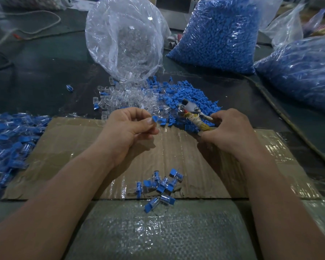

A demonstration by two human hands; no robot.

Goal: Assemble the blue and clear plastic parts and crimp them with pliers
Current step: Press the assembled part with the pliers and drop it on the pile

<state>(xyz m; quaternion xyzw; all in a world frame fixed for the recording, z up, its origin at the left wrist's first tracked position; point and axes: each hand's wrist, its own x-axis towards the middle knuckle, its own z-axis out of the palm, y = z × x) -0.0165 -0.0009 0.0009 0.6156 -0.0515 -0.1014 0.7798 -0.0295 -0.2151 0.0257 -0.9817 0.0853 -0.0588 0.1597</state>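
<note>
The left hand (129, 126) is closed in a pinch, thumb and forefinger gripping a small blue plastic part (155, 118) with what looks like a clear piece just below it at the fingertips, though the clear one is hard to make out against the skin. The right hand (231, 129) is wrapped shut around the taped handles of the pliers (190, 111), whose metal head points up and left over the loose stock; whether the jaws stand apart cannot be told from this angle. Tool and held part are near each other but not touching. This reads as the hand-fitting step, with the crimp not yet made on this piece. The next move likely calls for seating the blue part squarely in the clear one, then bringing the pair between the plier jaws and squeezing without letting the small piece twist out of the pinch. Both hands work above a taped cardboard sheet (79, 147). Just beyond them lie a pile of loose blue parts (180, 96) and, to its left, a spill of clear parts (120, 98) from an open clear bag (124, 38). A small cluster of assembled pieces (161, 184) sits near the cardboard's front edge, and a larger heap of assembled pieces (9, 137) lies at far left. Two full bags of blue parts (218, 34) stand behind on the right.
</note>
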